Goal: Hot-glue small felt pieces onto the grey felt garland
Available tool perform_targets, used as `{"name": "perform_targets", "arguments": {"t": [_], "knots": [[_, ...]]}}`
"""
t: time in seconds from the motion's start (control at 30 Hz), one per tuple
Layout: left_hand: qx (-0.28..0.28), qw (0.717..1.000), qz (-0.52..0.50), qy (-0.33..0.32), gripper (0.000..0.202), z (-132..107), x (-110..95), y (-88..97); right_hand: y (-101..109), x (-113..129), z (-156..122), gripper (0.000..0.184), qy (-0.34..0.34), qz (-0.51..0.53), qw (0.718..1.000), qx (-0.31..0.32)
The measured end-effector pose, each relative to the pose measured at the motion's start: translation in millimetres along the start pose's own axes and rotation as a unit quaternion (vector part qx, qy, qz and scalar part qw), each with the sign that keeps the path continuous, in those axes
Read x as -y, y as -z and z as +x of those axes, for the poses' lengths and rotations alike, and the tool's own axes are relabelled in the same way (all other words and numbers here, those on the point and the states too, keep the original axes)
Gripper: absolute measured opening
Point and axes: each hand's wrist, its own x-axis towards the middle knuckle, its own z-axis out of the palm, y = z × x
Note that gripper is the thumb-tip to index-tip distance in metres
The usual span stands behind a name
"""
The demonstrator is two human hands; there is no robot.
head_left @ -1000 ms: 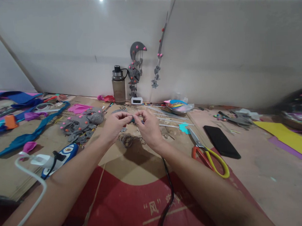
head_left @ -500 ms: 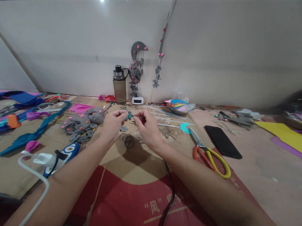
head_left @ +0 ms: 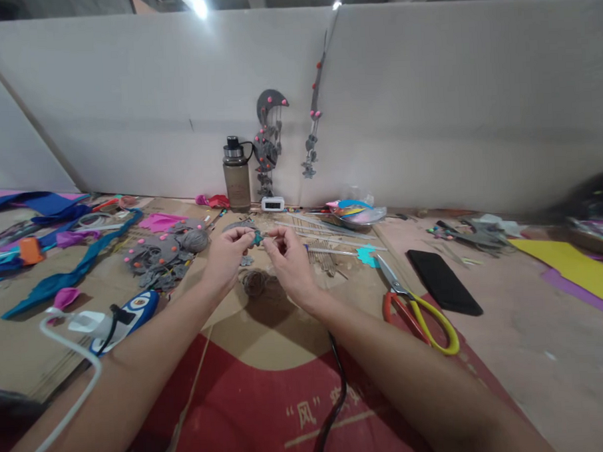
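Both my hands are raised over the middle of the cardboard-covered table [head_left: 266, 321]. My left hand [head_left: 226, 254] pinches a small teal flower-shaped cutout [head_left: 257, 238] between thumb and fingertips. My right hand [head_left: 289, 257] is closed in a pinch right beside the cutout, on something too thin to make out. Below the hands lies a coil of brown twine [head_left: 254, 281] and a small grey cutout [head_left: 246, 260].
Red-and-yellow scissors [head_left: 415, 307] and a black phone [head_left: 442, 280] lie to the right. A blue-and-white glue gun [head_left: 128, 313] with white cable sits left. Grey felt pieces [head_left: 157, 253], a bottle [head_left: 236, 175], a small clock [head_left: 273, 203] and wall-hung grey ornaments [head_left: 268, 137] are farther back.
The teal cutout came into view between my fingertips. My hands drew slightly apart, then closer, and the view tilted down a little.
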Motion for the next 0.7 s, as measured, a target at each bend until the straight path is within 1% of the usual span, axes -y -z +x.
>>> {"name": "perform_targets", "arguments": {"t": [0.13,0.27,0.33,0.47,0.53,0.6,0.7], "knots": [[-0.016,1.0,0.007,-0.005,0.019,7,7,5.0,-8,-2,-9,0.025,0.015,-0.018,0.999,0.025],[-0.031,0.999,-0.011,-0.023,0.018,13,12,9.5,-13,0,-17,0.03,0.04,-0.054,0.995,0.08],[-0.042,0.999,-0.017,-0.025,0.018,15,15,11.9,-15,1,-19,0.036,0.033,-0.075,0.991,0.102],[-0.051,0.998,-0.01,-0.025,0.022,22,26,20.5,-20,0,-25,0.05,0.006,-0.106,0.986,0.127],[-0.06,0.998,0.003,-0.033,0.022,28,33,27.0,-24,-1,-31,0.05,-0.007,-0.115,0.982,0.151],[-0.073,0.996,0.039,-0.04,0.023,33,42,33.8,-29,0,-40,0.049,-0.013,-0.123,0.975,0.184],[-0.091,0.993,0.068,-0.044,0.024,38,51,41.7,-34,4,-59,0.05,-0.013,-0.159,0.959,0.235]]}}
